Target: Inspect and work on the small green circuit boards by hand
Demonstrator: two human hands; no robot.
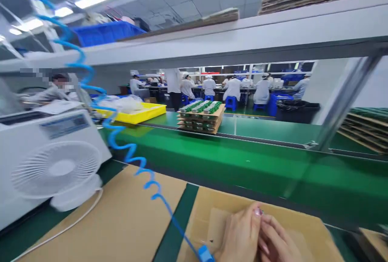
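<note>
Your two hands meet at the bottom edge of the view, over a cardboard sheet (303, 229) lying on the counter (174, 229). Your left hand (241, 233) is curled, fingers drawn together, its thumb tip pressed against the fingers of your right hand (277, 242). Whether something small is pinched between them you cannot tell; nothing shows clearly at the fingertips. Your right hand is cupped, fingers close together, partly cut off by the frame.

Just left of your hands, a blue coiled hose (130, 153) runs down from above and ends in a blue fitting (205, 253) on the cardboard. A second cardboard sheet (121, 221) lies further left, apart from the first by a green strip. A white fan (56, 171) stands at the far left in front of a white machine (45, 133).

Beyond your hands runs a green conveyor belt (257, 169). On its far side sit a yellow tray (136, 113) and a stack of cardboard trays (201, 118) holding green parts. Other people in white work at benches in the background.
</note>
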